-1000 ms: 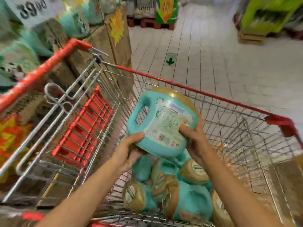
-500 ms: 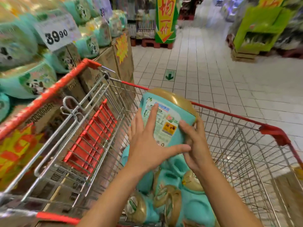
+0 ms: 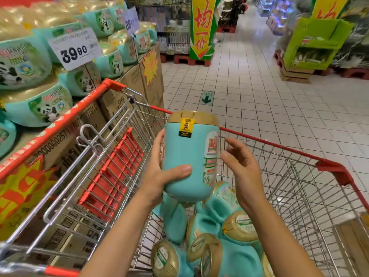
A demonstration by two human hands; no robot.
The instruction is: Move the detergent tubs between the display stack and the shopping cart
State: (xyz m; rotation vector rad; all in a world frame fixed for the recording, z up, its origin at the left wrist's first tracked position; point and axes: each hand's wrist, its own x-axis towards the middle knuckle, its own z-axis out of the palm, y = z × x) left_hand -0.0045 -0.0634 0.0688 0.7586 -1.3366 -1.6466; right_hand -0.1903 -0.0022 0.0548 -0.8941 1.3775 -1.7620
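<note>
A teal detergent tub [image 3: 187, 156] with a gold lid stands upright in the air above the shopping cart [image 3: 327, 164]. My left hand [image 3: 159, 174] grips it from the left, thumb across its front. My right hand [image 3: 241, 172] hovers just right of the tub with relaxed fingers, not touching it. Several more teal tubs [image 3: 215, 238] lie jumbled in the cart's basket below. The display stack [image 3: 40, 72] of the same tubs rises at the left on cardboard boxes, beside the cart.
A price sign reading 39.90 [image 3: 74, 49] sticks out of the stack. The cart's red child seat flap [image 3: 111, 170] is folded against its left wall. Tiled aisle floor [image 3: 259, 92] opens ahead, with a green display stand [image 3: 313, 47] at the far right.
The tub rose and turned upright, its side now facing me. My left hand shifted to the tub's left side and my right hand let go. The view tilted up towards the stack.
</note>
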